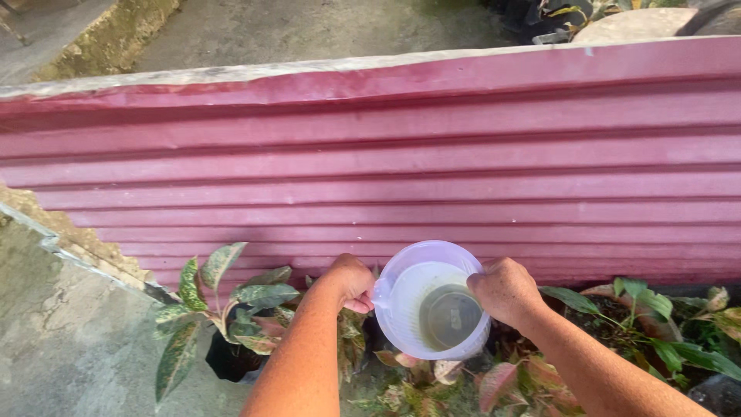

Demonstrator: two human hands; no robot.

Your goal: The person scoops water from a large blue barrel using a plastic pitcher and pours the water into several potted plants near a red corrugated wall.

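I hold one translucent white plastic jug [429,303] with both hands over the potted plants with green and pink spotted leaves [231,297], before the corrugated dark red metal sheet [386,162]. My left hand [351,280] grips its spout side, my right hand [503,288] its rim, fingers closed around it. The jug is level and a little water remains inside, so I judge the watering unfinished. I count two black pots.

Concrete ground [69,340] — grey, cracked, stained — fills the lower left. On it stands a black pot [230,361] holding a plant with green-and-pink speckled leaves [231,297]. More potted plants [656,324] line the foot of a red corrugated metal sheet [386,170] — it stands on edge along the ground's far side.
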